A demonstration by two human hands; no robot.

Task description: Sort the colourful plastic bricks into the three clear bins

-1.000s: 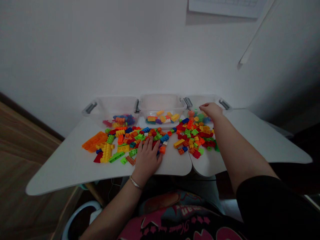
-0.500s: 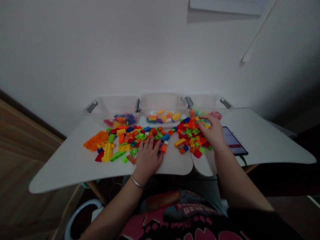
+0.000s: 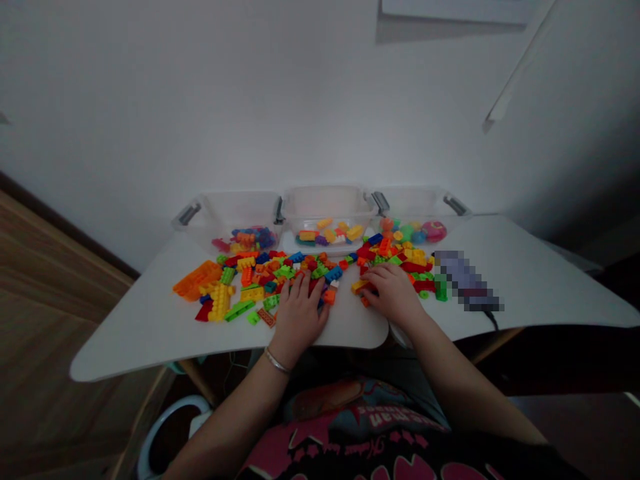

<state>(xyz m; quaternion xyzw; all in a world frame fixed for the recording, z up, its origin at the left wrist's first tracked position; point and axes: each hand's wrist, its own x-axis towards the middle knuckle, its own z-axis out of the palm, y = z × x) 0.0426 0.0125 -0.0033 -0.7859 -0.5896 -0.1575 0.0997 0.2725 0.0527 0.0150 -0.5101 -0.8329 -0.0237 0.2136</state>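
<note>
The one camera sits on the person's head and looks forward and down across a white table (image 3: 150,327) toward a pale wall (image 3: 200,100). It is close in: both forearms enter from the bottom edge, the left hand (image 3: 299,315) and right hand (image 3: 395,293) lie near mid-picture, and clear bins (image 3: 325,200) line the table's far edge.

Shirt (image 3: 360,427): the person is wearing a dark top with a pink and red print, and pale lettering is running across the chest.
Bracelet (image 3: 277,361): a thin silvery band is circling the wrist just behind the left hand (image 3: 300,313).
Forearms (image 3: 235,413): both are showing bare.
</note>
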